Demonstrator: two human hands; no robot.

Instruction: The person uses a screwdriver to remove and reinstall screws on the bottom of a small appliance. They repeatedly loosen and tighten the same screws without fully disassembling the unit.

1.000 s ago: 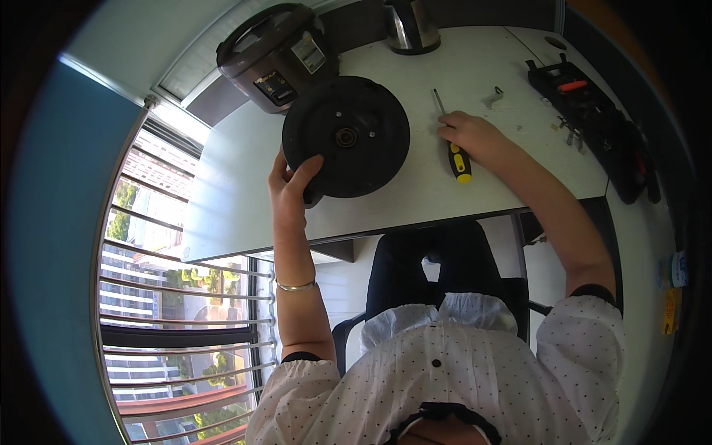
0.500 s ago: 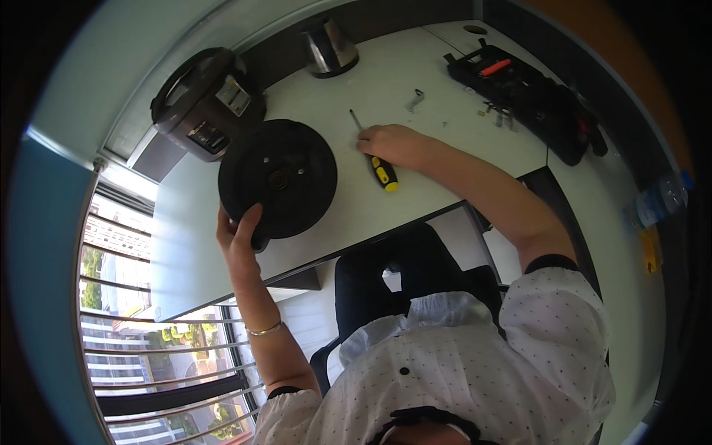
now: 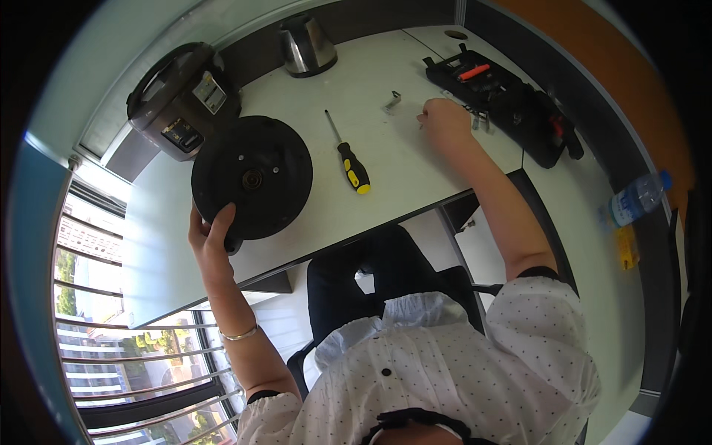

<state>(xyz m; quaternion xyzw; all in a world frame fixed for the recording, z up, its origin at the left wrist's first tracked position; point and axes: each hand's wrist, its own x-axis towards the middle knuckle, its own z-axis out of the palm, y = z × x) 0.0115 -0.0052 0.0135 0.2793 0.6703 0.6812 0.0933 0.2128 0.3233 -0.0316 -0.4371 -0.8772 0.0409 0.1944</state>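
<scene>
My left hand [image 3: 213,230] grips the lower left edge of a round black disc-shaped part [image 3: 279,199], thumb on its face and fingers behind. Two shiny screw heads and a coppery ring show around the disc's middle. A black and yellow screwdriver [image 3: 352,167] lies untouched on the white table, its tip pointing to the far side. My right hand [image 3: 447,124] is low over the table, right of the screwdriver, fingertips pinched together; whatever is between them is too small to make out. Just left of those fingers lies a small bent metal piece [image 3: 392,101].
Beyond the disc stands a dark rice cooker [image 3: 174,104], with a steel kettle [image 3: 306,48] at the back. An open black tool case [image 3: 519,111] with a red-handled tool lies at the right, small metal bits [image 3: 480,119] beside it. A water bottle [image 3: 639,199] is at the far right.
My right hand has let go of the screwdriver and moved right toward the small metal bits. The left hand still grips the disc; the whole view has shifted slightly.
</scene>
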